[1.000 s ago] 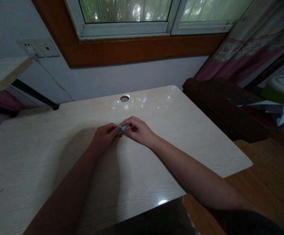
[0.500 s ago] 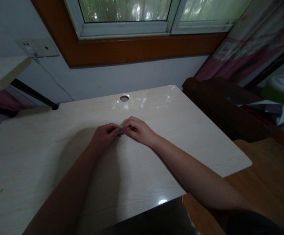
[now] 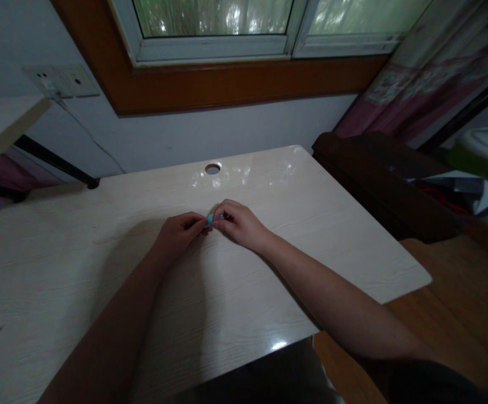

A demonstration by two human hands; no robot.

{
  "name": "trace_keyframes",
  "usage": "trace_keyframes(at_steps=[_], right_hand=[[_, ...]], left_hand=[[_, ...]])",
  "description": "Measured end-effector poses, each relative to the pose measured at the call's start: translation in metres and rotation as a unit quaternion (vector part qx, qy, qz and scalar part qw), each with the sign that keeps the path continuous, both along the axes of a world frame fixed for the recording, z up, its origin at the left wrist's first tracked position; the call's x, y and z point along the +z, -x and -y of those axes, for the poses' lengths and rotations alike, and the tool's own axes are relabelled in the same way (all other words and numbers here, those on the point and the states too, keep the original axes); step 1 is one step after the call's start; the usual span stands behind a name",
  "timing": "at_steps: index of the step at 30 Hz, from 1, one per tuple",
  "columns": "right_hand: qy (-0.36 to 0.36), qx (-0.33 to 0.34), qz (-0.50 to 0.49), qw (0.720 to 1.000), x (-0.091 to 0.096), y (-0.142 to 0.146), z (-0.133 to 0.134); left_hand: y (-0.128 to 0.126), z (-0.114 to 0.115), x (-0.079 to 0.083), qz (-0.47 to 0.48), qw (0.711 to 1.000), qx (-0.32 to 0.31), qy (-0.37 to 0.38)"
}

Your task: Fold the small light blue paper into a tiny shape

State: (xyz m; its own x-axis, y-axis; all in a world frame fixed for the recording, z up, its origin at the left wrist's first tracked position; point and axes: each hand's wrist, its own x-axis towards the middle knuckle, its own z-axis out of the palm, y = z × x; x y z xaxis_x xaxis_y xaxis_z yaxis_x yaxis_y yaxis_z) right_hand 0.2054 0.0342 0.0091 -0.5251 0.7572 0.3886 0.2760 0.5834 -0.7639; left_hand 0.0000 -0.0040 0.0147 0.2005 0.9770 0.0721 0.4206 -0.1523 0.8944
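Note:
A small turquoise object [image 3: 210, 220] sits between my two hands, a little above the pale wood-grain table [image 3: 320, 247]. Its kind is too small to make out, and fingers cover much of it. My left hand [image 3: 180, 231] pinches its left end between thumb and fingers. From the other side, my right hand [image 3: 239, 223] closes thumb and forefinger on its right end. Both hands rest low over the tabletop, their fingertips almost meeting.
Behind the hands, a round cable hole [image 3: 212, 169] pierces the table near the wall. A raised shelf [image 3: 8, 123] on black legs stands at the left. Dark wooden furniture [image 3: 378, 185] lies past the table's right edge, and a window [image 3: 214, 47] is ahead.
My right fingers have shifted slightly on the turquoise object, and more of it shows between the hands. My left hand holds nearly the same place.

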Motion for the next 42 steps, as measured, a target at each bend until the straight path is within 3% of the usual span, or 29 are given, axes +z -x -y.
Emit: trace_keyframes(at_steps=[7, 13, 22, 42], right_hand=[[0.023, -0.032, -0.007, 0.999, -0.006, 0.001, -0.001], [0.089, -0.040, -0.037, 0.995, -0.004, 0.001, 0.000], [0.171, -0.010, -0.091, 0.981, -0.011, 0.004, 0.000], [0.190, -0.009, -0.169, 0.967, -0.010, 0.008, 0.003]], left_hand=[[0.001, 0.002, 0.000, -0.004, 1.000, 0.011, -0.009], [0.001, 0.001, -0.010, 0.086, 0.995, -0.014, -0.039], [0.001, 0.003, -0.014, 0.024, 0.994, 0.002, -0.106], [-0.001, 0.005, -0.013, 0.057, 0.993, 0.033, -0.098]])
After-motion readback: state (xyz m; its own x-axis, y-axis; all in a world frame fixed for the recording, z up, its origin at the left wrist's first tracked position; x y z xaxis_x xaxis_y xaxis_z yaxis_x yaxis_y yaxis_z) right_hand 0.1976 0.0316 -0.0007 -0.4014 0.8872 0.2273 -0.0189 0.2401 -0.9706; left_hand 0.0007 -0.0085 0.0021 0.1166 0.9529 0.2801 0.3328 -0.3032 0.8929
